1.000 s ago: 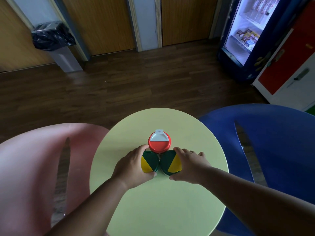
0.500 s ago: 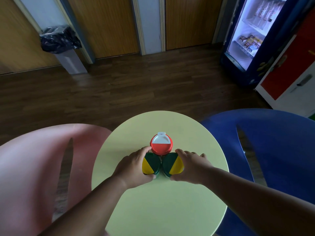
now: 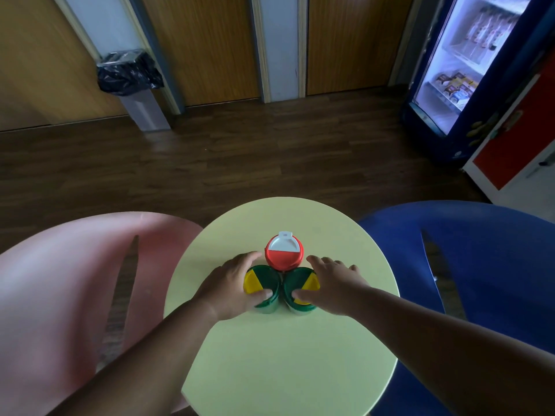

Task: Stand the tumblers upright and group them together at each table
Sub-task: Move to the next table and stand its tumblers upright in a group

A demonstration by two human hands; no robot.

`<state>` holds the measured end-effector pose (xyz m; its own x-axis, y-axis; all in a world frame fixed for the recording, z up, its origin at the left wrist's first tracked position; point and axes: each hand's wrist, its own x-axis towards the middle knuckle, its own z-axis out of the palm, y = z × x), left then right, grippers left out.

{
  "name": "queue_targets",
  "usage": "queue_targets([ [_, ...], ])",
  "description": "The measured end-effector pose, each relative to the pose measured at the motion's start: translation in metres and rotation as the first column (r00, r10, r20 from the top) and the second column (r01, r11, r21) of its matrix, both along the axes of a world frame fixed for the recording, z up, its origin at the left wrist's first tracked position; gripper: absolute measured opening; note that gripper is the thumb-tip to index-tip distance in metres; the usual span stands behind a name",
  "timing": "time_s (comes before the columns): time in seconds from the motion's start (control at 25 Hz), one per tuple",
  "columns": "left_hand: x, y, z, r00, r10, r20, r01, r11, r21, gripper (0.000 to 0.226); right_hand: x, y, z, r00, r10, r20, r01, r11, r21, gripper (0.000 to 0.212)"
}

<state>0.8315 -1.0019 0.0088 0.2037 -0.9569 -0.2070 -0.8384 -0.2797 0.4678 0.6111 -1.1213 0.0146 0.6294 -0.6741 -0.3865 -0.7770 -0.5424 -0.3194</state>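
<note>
Grouping step: left hand [image 3: 228, 285] grasps left green tumbler [image 3: 263, 288], right hand [image 3: 333, 283] grasps right green tumbler [image 3: 300, 288], both touching far red tumbler [image 3: 283, 255]; next, release.

Two bare forearms, no sleeves showing anywhere up to the frame's lower edge. Left hand [image 3: 231, 283] and right hand [image 3: 333, 283] bare too: no gloves, no rings, no watch or band at either wrist. Short fingernails, unpainted as far as visible.
</note>
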Motion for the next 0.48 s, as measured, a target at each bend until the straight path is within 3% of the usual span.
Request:
queue_targets([
  [0.12, 0.009, 0.004, 0.005, 0.989, 0.147, -0.004, -0.146, 0.984, -0.105, 0.054, 0.011, -0.009, 0.013, 0.993, 0.012, 0.122, 0.002, 0.994, -0.109, 0.052],
  [0.24, 0.026, 0.017, 0.015, 0.948, 0.314, -0.046, -0.318, 0.939, -0.13, 0.028, 0.034, -0.013, 0.028, 0.975, 0.097, 0.199, -0.063, 0.984, -0.169, 0.037],
  [0.36, 0.042, 0.043, 0.03, 0.906, 0.419, -0.057, -0.422, 0.896, -0.135, 0.023, 0.071, 0.0, 0.042, 0.952, 0.197, 0.234, -0.15, 0.967, -0.205, 0.03],
  [0.48, 0.067, 0.088, 0.048, 0.877, 0.476, 0.069, -0.461, 0.872, -0.165, 0.017, 0.117, 0.03, 0.052, 0.917, 0.321, 0.237, -0.271, 0.937, -0.222, 0.029],
])
